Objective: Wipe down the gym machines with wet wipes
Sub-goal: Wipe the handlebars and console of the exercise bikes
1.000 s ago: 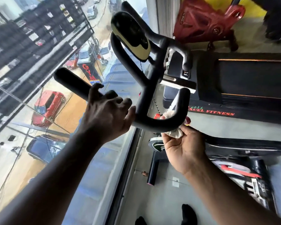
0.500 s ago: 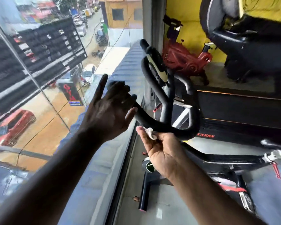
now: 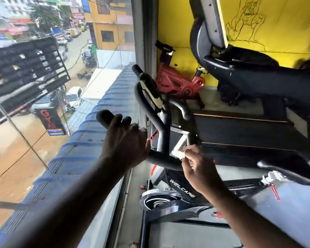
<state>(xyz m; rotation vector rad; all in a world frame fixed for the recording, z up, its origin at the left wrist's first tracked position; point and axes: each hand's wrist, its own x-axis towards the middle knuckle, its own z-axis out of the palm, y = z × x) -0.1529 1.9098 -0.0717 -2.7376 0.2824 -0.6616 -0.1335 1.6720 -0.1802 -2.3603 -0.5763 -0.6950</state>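
Left hand (image 3: pixel 125 142) grips the handlebar (image 3: pixel 164 161) end that points away leftward; right hand (image 3: pixel 199 169) pinches a half-hidden wipe (image 3: pixel 181 153), seemingly against its bend.

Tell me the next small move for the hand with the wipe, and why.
Probably slide the wipe up the right-side grip of the handlebar. The right hand pinches it at the bar's lower bend, that grip rises just above it, and the left hand holds the other end, which should steady the bar.
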